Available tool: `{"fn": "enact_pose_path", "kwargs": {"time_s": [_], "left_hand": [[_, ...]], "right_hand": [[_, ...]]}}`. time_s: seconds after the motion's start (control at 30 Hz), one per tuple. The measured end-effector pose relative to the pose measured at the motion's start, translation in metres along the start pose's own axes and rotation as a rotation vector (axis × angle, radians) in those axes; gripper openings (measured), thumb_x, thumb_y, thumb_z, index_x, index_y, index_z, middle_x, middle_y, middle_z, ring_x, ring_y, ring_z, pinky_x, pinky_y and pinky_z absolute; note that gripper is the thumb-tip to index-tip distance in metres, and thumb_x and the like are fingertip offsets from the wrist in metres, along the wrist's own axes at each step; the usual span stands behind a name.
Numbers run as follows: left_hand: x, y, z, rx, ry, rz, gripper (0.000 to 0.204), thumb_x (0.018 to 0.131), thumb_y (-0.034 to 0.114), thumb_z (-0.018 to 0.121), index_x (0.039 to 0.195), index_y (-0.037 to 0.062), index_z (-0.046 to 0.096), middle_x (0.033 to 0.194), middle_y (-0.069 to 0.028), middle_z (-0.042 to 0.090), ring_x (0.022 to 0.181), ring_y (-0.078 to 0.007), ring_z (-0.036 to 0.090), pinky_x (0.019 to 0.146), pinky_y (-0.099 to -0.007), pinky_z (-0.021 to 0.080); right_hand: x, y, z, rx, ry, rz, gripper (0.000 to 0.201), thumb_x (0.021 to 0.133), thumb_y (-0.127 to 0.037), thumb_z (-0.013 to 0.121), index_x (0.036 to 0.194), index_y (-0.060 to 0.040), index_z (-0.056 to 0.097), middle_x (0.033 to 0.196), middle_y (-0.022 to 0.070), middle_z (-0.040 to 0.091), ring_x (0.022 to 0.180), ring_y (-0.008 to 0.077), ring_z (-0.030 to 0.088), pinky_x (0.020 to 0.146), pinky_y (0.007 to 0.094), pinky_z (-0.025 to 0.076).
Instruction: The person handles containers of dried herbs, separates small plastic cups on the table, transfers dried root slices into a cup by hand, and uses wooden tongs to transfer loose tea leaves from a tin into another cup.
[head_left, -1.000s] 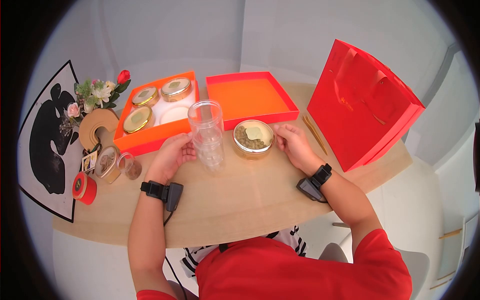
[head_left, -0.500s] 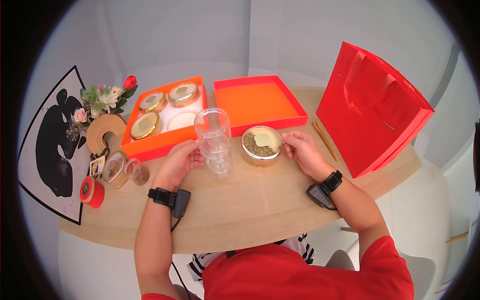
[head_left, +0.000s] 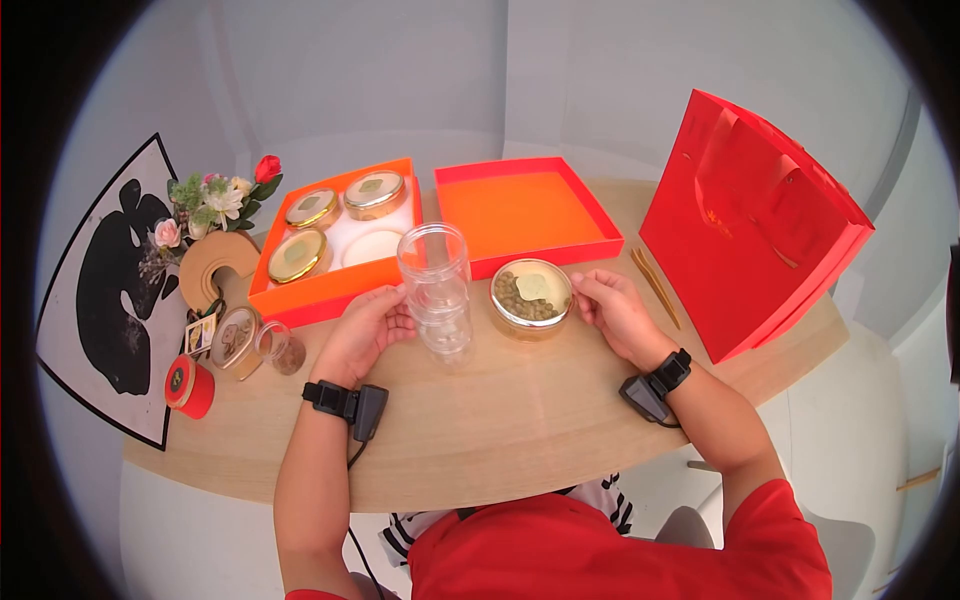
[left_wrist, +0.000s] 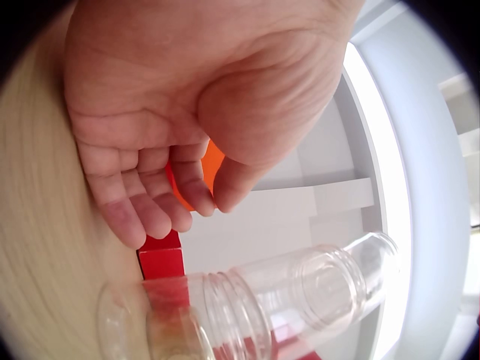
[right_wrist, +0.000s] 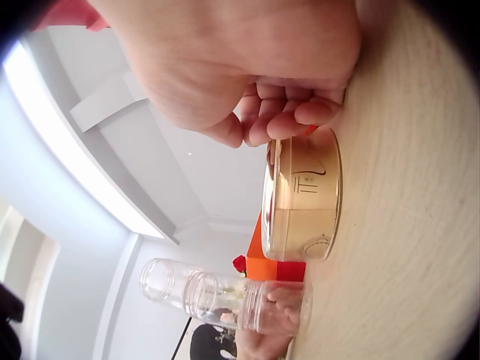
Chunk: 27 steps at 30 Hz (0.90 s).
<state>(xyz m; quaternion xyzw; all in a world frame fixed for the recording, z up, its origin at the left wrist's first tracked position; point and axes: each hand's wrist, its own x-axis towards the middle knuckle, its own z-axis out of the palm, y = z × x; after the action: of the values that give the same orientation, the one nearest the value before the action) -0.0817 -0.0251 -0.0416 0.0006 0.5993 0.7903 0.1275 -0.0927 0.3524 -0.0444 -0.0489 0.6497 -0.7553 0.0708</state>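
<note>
Clear empty plastic jars stand stacked upright on the table. Beside them, on their left, my left hand rests with its fingers loosely bent and nothing in them; the left wrist view shows thumb and index tips close together over an upturned palm. To the right of the stack sits a round gold-sided container with a see-through lid, a pale label and greenish round pieces inside. My right hand lies on its right side, fingers loosely curled, with fingertips right at its rim.
Behind my left hand is an orange-red box with three round tins and one bare round recess. Its lid lies alongside. Wooden tongs and a tall red bag stand right; small jars, flowers and a framed picture left.
The head view has shifted, so everything appears a little lower and farther right. Both hands keep about the same places beside the clear jars and the round container.
</note>
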Motion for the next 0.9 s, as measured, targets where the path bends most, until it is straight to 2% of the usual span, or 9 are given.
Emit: {"fn": "enact_pose_path", "kwargs": {"time_s": [0.43,0.53,0.77,0.9], "left_hand": [[0.001,-0.0024,-0.0027,-0.017,0.015,0.003,0.024,0.112,0.03,0.065,0.104,0.0085,0.07,0.094,-0.0007,0.073,0.084,-0.0115,0.07,0.079,-0.0275,0.061],[0.0014,-0.0016,-0.0023,-0.023,0.016,0.003,0.023,0.112,0.03,0.064,0.104,0.0083,0.07,0.094,-0.001,0.073,0.084,-0.012,0.07,0.079,-0.0278,0.061],[0.0008,-0.0026,-0.0017,-0.032,0.022,-0.003,0.024,0.112,0.029,0.064,0.101,0.0088,0.07,0.093,-0.0015,0.074,0.084,-0.0124,0.07,0.079,-0.0281,0.061],[-0.0015,0.0005,0.001,-0.011,0.016,-0.006,0.024,0.112,0.03,0.064,0.101,0.0088,0.07,0.093,-0.0014,0.074,0.084,-0.012,0.07,0.078,-0.028,0.061]], "right_hand": [[-0.0003,0.0015,0.0002,0.01,0.029,-0.015,0.03,0.106,-0.027,0.071,0.081,-0.0127,0.06,0.074,-0.0016,0.06,0.066,0.009,0.051,0.063,0.0252,0.039],[-0.0001,0.0009,-0.0015,0.003,0.009,-0.007,0.028,0.107,-0.023,0.069,0.085,-0.0107,0.059,0.074,0.0011,0.059,0.066,0.0115,0.052,0.063,0.0261,0.039],[-0.0008,0.0007,-0.0001,0.015,0.02,-0.001,0.028,0.108,-0.023,0.068,0.085,-0.0107,0.058,0.074,0.001,0.059,0.066,0.0114,0.052,0.062,0.0264,0.038],[-0.0019,-0.0003,0.0014,0.014,0.021,-0.013,0.031,0.106,-0.026,0.071,0.081,-0.0122,0.06,0.073,-0.0018,0.06,0.065,0.0087,0.052,0.062,0.0249,0.039]]}}
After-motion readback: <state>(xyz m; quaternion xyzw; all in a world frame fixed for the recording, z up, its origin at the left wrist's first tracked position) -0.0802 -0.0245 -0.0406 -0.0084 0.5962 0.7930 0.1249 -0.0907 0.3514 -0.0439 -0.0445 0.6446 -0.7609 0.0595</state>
